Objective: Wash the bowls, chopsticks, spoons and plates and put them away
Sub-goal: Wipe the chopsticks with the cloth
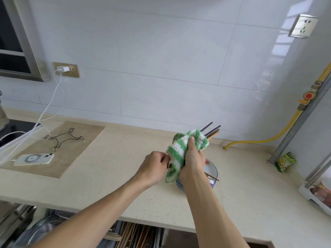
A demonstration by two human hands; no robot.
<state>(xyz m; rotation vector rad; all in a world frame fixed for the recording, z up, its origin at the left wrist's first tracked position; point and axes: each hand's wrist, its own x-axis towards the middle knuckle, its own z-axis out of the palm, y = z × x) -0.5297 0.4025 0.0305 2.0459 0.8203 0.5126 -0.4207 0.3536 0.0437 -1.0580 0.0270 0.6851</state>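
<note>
My right hand (192,158) grips a green-and-white striped cloth (179,149) wrapped round a bundle of chopsticks (211,130), whose dark and wooden tips stick out past the cloth toward the wall. My left hand (155,164) pinches the near ends of the chopsticks at the cloth's lower edge. Under my right hand stands a stack of blue-rimmed plates (213,173) on the counter, with a chopstick and a white spoon (211,181) lying in the top one. My wrist hides most of the stack.
A phone (34,159) on a charging cable and a wire trivet (64,138) lie on a board at the left. A yellow hose (259,140) and a green packet (285,161) are at the right. An open drawer (136,235) with chopsticks sits below the counter (111,176).
</note>
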